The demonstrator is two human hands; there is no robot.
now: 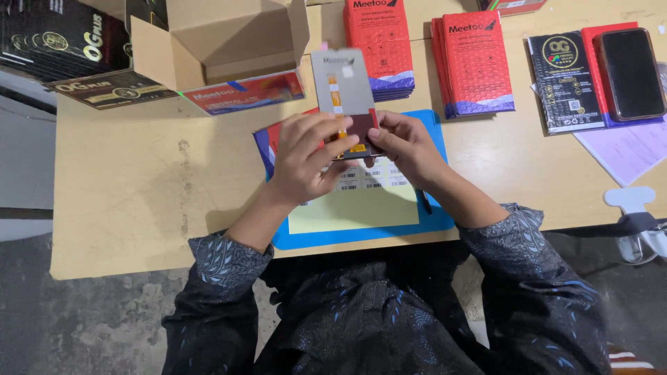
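Both hands | left hand (303, 161), right hand (406, 146) grip screen panel (345, 97) between them

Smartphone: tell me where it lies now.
Head view, far right of the table: the smartphone lies face up, beside a black packet.

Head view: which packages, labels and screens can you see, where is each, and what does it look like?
Screen panel: held in both hands at centre, grey rectangle with orange ribbon.
Red packs: two stacks at top centre, red with purple bottoms.
Open box: top left, brown cardboard.
Black boxes: far left, black with gold print.
Black pack: right, flat, black.
Phone: far right, dark screen.
Barcode labels: white strips on blue mat.
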